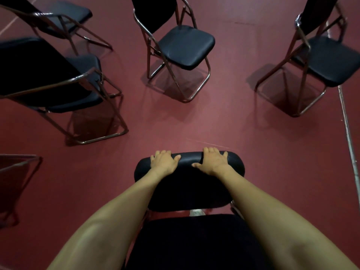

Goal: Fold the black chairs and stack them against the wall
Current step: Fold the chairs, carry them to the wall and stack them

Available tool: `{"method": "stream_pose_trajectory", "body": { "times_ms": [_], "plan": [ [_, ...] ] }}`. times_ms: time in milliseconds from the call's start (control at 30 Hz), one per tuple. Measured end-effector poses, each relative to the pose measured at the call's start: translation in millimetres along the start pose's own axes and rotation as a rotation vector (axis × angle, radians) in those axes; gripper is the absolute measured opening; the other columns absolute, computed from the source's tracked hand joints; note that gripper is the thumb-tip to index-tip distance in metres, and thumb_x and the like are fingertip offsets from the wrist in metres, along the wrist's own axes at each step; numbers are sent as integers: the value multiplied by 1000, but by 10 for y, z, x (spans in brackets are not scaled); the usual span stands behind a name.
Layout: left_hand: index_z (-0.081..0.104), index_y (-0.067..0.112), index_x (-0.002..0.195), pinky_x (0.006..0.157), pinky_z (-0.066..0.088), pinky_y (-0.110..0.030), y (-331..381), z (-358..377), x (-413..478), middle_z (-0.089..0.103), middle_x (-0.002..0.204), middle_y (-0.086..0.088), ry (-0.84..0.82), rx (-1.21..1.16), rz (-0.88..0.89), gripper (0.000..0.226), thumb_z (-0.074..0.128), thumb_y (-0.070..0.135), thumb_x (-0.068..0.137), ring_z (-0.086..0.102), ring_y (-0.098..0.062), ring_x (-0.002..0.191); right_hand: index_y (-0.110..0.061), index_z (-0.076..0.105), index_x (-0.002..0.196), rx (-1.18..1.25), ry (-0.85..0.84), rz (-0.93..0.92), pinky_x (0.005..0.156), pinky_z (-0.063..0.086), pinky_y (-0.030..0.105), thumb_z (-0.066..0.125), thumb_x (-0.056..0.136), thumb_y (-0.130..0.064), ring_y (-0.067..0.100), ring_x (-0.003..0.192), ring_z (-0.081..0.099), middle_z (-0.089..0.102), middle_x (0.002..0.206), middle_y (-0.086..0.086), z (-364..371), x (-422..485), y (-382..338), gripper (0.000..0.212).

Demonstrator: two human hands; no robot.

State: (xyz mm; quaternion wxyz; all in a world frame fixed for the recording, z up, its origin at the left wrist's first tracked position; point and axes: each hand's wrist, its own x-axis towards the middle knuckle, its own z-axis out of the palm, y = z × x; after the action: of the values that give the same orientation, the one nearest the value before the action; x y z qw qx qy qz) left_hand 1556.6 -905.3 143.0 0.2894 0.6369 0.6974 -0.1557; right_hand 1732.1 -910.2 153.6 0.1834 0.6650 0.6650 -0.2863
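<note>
With left hand and right hand curled over the far seat edge of the near chair, unfolded, at near centre. Likely hazards: fingers pinched between seat and frame on folding; legs skidding across the floor.

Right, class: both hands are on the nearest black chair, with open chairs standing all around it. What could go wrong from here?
1. The left hand and right hand both curl over the far edge of the nearest chair. If it folds suddenly, fingers might get pinched against the frame.
2. The open chair ahead and the chair on the left stand close by. A lifted chair could catch their metal legs and knock them over.
</note>
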Motion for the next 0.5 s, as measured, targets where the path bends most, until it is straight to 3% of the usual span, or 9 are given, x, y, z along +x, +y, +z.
{"method": "stream_pose_trajectory", "body": {
  "times_ms": [500],
  "plan": [
    [47,10,138,113,24,-47,-16,207,-815,43,146,-8,-15,-83,-86,65,26,57,99,31,-31,137,-12,37,134,-145,0,-96,104,25,60,43,84,-71,26,130,34,40,137,7,136,-698,18,77]
  ]
}}
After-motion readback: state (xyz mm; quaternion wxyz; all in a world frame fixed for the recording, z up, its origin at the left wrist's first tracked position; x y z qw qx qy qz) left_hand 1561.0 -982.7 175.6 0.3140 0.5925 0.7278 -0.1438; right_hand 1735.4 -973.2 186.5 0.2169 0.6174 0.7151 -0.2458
